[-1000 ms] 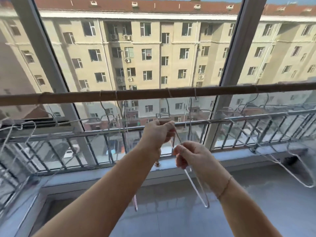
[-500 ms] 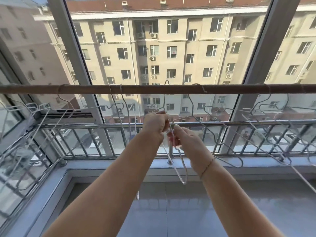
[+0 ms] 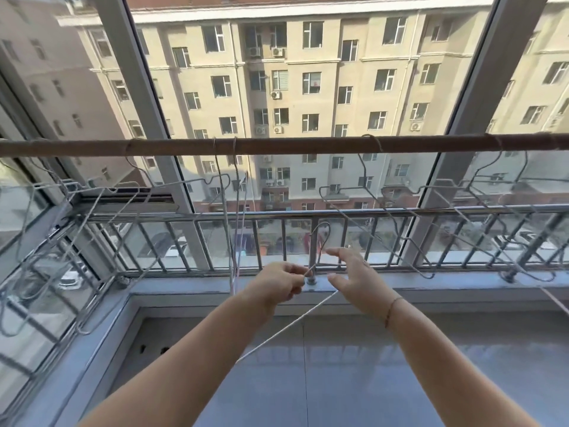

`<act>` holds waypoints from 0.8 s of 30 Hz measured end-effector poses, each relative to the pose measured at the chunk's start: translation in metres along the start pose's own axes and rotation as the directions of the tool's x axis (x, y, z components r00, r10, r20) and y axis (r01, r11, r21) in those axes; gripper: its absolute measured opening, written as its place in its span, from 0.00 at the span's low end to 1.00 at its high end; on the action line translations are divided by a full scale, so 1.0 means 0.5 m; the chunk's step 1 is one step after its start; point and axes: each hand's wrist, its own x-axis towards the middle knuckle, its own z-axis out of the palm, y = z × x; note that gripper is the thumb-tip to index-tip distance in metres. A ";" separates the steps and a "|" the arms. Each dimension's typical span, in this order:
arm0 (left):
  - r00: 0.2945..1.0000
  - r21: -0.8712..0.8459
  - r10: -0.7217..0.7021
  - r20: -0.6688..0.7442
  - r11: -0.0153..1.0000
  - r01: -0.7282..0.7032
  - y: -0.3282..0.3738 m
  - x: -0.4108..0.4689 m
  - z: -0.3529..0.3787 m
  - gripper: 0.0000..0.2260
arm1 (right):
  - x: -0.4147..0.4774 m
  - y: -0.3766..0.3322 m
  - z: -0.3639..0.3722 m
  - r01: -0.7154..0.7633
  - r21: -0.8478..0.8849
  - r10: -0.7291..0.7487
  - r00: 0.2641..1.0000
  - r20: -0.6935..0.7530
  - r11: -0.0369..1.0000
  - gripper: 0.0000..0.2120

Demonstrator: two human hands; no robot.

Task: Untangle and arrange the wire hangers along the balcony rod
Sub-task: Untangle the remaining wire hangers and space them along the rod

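- Head cam: I see thin grey wire hangers (image 3: 92, 192) hooked on the long brown balcony rod (image 3: 277, 147), left side.
- Left hand (image 3: 277, 286) pinches one loose silver wire hanger (image 3: 286, 327) below the rod.
- Right hand (image 3: 354, 278) spread wide, empty, beside its hook.

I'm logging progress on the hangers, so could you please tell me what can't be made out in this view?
Head view only:
Rod: both ends cut off by the picture's edges.
Left hanger cluster: count unclear; thin wires overlap one another and the railing.
Held hanger: left hand covers its neck; its lower end is too thin to follow.
Right hand: open, but contact with the wire cannot be told.
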 end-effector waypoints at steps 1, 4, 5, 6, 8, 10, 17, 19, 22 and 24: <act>0.999 0.044 0.009 0.030 0.999 -0.011 -0.005 -0.001 -0.002 0.11 | -0.001 0.008 0.003 0.007 -0.051 -0.006 1.000 0.021 0.999 0.20; 0.998 0.138 0.033 0.048 0.990 -0.039 -0.016 -0.001 -0.008 0.13 | -0.008 0.018 0.000 -0.006 -0.092 0.013 0.997 0.071 0.996 0.09; 0.998 0.160 0.046 0.037 0.986 -0.052 -0.021 0.000 -0.009 0.13 | -0.014 0.019 -0.004 -0.012 -0.075 0.019 0.996 0.085 0.997 0.05; 0.998 0.177 0.061 0.029 0.982 -0.065 -0.026 0.001 -0.010 0.13 | -0.020 0.015 -0.009 -0.014 -0.058 0.020 0.996 0.093 0.998 0.04; 0.994 0.195 0.103 0.017 0.975 -0.105 -0.030 -0.003 -0.007 0.11 | -0.034 0.008 -0.016 -0.020 -0.009 0.021 0.996 0.091 1.000 0.05; 0.980 0.208 0.195 -0.046 0.961 -0.182 -0.031 -0.005 -0.001 0.07 | -0.050 0.001 -0.018 -0.050 0.079 0.043 0.995 0.086 0.996 0.06; 0.949 0.002 0.232 -0.215 0.972 -0.237 -0.010 -0.017 0.029 0.06 | -0.093 -0.047 0.005 -0.171 0.471 0.167 0.985 0.049 0.865 0.07; 0.974 -0.178 0.168 -0.151 0.965 -0.194 0.005 -0.018 0.035 0.07 | -0.096 -0.064 0.004 -0.156 0.573 0.165 0.986 0.037 0.805 0.07; 0.981 -0.308 0.168 -0.093 0.933 -0.189 0.033 -0.025 0.040 0.06 | -0.093 -0.091 -0.010 -0.080 0.678 0.128 0.992 -0.020 0.730 0.07; 0.983 -0.347 0.177 -0.058 0.919 -0.186 0.051 -0.031 0.042 0.05 | -0.087 -0.110 -0.021 -0.011 0.713 0.094 0.993 -0.077 0.701 0.06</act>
